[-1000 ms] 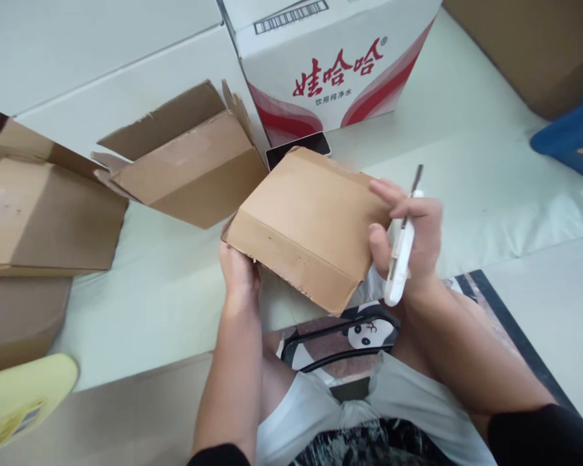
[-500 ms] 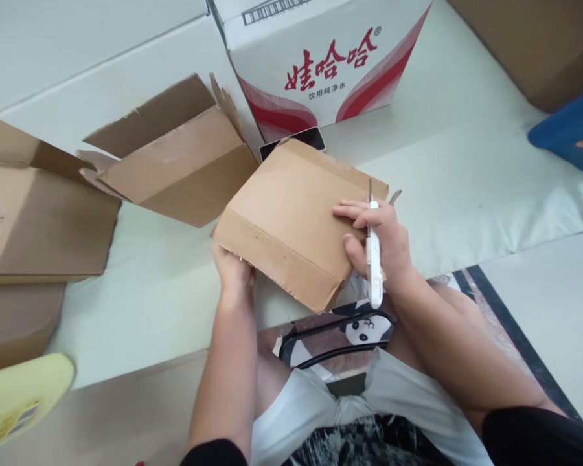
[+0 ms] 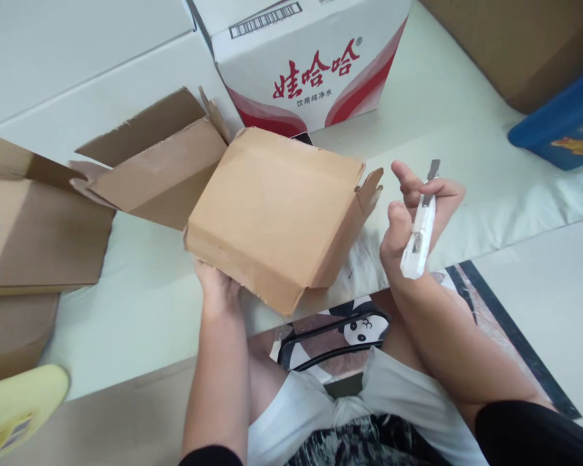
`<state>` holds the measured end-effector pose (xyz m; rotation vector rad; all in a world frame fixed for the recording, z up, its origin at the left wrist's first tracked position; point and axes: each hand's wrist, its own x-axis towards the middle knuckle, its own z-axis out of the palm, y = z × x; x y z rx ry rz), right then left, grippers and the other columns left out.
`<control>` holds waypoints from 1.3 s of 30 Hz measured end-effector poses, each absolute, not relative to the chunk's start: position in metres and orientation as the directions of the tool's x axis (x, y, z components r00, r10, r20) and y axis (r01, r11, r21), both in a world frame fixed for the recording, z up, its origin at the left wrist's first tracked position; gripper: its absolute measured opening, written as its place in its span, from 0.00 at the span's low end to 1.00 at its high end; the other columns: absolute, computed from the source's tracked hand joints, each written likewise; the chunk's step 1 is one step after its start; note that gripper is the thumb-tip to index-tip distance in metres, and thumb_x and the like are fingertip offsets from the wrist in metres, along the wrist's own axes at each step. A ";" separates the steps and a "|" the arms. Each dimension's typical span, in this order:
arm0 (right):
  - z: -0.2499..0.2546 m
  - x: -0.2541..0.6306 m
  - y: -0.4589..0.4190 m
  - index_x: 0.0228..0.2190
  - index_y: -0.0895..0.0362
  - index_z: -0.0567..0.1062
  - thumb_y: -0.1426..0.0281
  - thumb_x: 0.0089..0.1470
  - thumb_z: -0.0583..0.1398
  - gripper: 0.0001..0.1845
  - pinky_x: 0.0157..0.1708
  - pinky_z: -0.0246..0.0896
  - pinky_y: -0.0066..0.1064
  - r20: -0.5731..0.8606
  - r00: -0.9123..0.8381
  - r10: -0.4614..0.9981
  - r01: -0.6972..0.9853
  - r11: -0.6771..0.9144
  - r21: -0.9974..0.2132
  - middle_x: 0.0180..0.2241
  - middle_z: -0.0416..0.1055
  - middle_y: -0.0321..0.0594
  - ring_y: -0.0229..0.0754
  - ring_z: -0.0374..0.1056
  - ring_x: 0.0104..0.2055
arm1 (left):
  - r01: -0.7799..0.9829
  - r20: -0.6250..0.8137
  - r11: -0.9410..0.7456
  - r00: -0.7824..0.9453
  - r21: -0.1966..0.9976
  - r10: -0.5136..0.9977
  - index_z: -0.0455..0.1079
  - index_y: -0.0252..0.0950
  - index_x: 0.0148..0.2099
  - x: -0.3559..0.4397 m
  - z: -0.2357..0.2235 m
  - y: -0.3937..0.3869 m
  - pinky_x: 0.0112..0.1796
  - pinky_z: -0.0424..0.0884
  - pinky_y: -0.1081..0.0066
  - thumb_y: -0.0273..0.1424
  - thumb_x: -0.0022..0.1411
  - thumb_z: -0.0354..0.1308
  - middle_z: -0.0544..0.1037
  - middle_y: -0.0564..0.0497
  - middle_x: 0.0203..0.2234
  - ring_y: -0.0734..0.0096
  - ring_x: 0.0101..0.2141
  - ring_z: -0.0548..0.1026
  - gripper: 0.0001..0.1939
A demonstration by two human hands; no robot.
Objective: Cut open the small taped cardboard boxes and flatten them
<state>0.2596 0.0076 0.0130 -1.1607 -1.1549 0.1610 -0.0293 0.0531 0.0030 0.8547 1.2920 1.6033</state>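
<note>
A brown cardboard box (image 3: 272, 207) is held tilted in front of me, with a loose flap at its right corner. My left hand (image 3: 217, 283) grips its lower left edge from beneath; the fingertips are hidden under the cardboard. To the right of the box and apart from it, my right hand (image 3: 418, 213) holds a white utility knife (image 3: 420, 236) between its fingers. The knife's metal blade points up and away from me. The thumb and index finger of that hand are spread toward the box.
An opened cardboard box (image 3: 155, 155) and more cardboard boxes (image 3: 43, 233) stand on the left. Behind are a white and red carton (image 3: 315, 77) and a partly covered dark object (image 3: 302, 138). A blue container (image 3: 558, 129) is at right, a yellow one (image 3: 24, 401) at lower left.
My right hand first moved left onto the box, then drew away to the right with the knife. The box has shifted left and turned slightly, showing its right side.
</note>
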 end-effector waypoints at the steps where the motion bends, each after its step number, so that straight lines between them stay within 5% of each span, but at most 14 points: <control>1: 0.012 0.260 0.008 0.47 0.43 0.57 0.55 0.68 0.55 0.13 0.68 0.56 0.69 0.611 0.460 0.644 0.425 0.445 -0.788 0.59 0.74 0.45 0.59 0.70 0.69 | -0.222 0.002 -0.101 -0.409 0.970 0.913 0.79 0.43 0.44 -0.024 0.003 0.053 0.50 0.80 0.63 0.53 0.48 0.78 0.85 0.48 0.45 0.59 0.48 0.82 0.27; 5: 0.010 0.263 0.009 0.47 0.45 0.59 0.59 0.67 0.57 0.12 0.69 0.58 0.66 0.544 0.442 0.713 0.376 0.403 -0.834 0.56 0.78 0.44 0.57 0.72 0.68 | -0.218 0.026 -0.139 -0.454 0.966 0.891 0.79 0.40 0.39 -0.005 0.003 0.056 0.49 0.81 0.62 0.50 0.43 0.81 0.84 0.49 0.40 0.59 0.45 0.82 0.27; 10: 0.020 0.264 0.003 0.43 0.46 0.63 0.69 0.58 0.61 0.14 0.64 0.64 0.66 0.492 0.197 0.848 0.475 0.356 -0.805 0.48 0.84 0.41 0.60 0.72 0.68 | -0.102 0.122 -0.175 -0.391 0.979 0.912 0.73 0.42 0.47 0.006 0.001 0.055 0.54 0.77 0.66 0.46 0.47 0.82 0.82 0.49 0.48 0.64 0.50 0.80 0.31; 15: 0.031 0.262 -0.002 0.41 0.46 0.63 0.71 0.56 0.60 0.14 0.61 0.66 0.65 0.518 0.048 0.854 0.516 0.423 -0.745 0.50 0.85 0.41 0.60 0.75 0.65 | -0.083 0.182 -0.262 -0.524 0.962 0.832 0.56 0.41 0.36 -0.007 -0.005 0.050 0.36 0.70 0.80 0.40 0.45 0.83 0.68 0.63 0.30 0.81 0.30 0.69 0.35; 19: 0.031 0.260 -0.002 0.41 0.46 0.63 0.72 0.56 0.60 0.14 0.60 0.67 0.63 0.504 0.070 0.861 0.526 0.397 -0.752 0.50 0.86 0.41 0.59 0.76 0.65 | -0.048 0.104 -0.153 -0.532 0.987 0.841 0.54 0.38 0.27 -0.020 -0.005 0.048 0.35 0.70 0.76 0.50 0.58 0.72 0.61 0.57 0.26 0.74 0.32 0.69 0.31; 23: 0.026 0.255 0.000 0.42 0.46 0.64 0.73 0.57 0.59 0.13 0.60 0.67 0.63 0.514 0.030 0.857 0.545 0.417 -0.727 0.51 0.85 0.42 0.59 0.75 0.66 | 0.022 0.202 -0.212 -0.424 0.977 0.883 0.70 0.38 0.27 -0.012 0.006 0.034 0.51 0.73 0.69 0.59 0.71 0.49 0.69 0.48 0.41 0.66 0.49 0.73 0.33; 26: 0.023 0.253 0.001 0.42 0.47 0.64 0.72 0.57 0.59 0.13 0.59 0.67 0.64 0.532 -0.005 0.847 0.541 0.450 -0.711 0.52 0.85 0.43 0.60 0.75 0.66 | -0.022 0.143 -0.165 -0.400 0.986 0.905 0.76 0.43 0.46 -0.001 0.011 0.019 0.55 0.72 0.70 0.50 0.61 0.69 0.70 0.51 0.50 0.68 0.53 0.73 0.19; 29: 0.022 0.254 0.001 0.42 0.46 0.64 0.70 0.58 0.60 0.13 0.60 0.68 0.64 0.527 0.016 0.850 0.528 0.441 -0.726 0.53 0.85 0.43 0.60 0.75 0.66 | -0.137 0.025 -0.113 -0.523 0.984 0.852 0.67 0.51 0.55 0.000 0.010 0.015 0.51 0.75 0.71 0.35 0.48 0.81 0.71 0.55 0.51 0.73 0.49 0.76 0.36; 34: 0.022 0.257 0.001 0.43 0.46 0.63 0.70 0.58 0.62 0.15 0.63 0.67 0.66 0.475 0.009 0.880 0.509 0.405 -0.760 0.57 0.83 0.45 0.60 0.72 0.68 | -0.402 -0.210 0.081 -0.289 0.912 0.934 0.74 0.42 0.42 -0.002 0.018 0.020 0.54 0.78 0.68 0.52 0.51 0.76 0.83 0.48 0.44 0.61 0.56 0.79 0.25; 39: 0.017 0.253 0.004 0.45 0.45 0.63 0.66 0.61 0.63 0.15 0.64 0.65 0.70 0.481 0.028 0.876 0.505 0.403 -0.763 0.59 0.81 0.46 0.62 0.70 0.70 | -0.426 -0.203 0.200 0.037 0.883 0.978 0.79 0.44 0.46 0.023 0.027 -0.001 0.56 0.80 0.51 0.64 0.41 0.76 0.85 0.42 0.48 0.42 0.61 0.78 0.38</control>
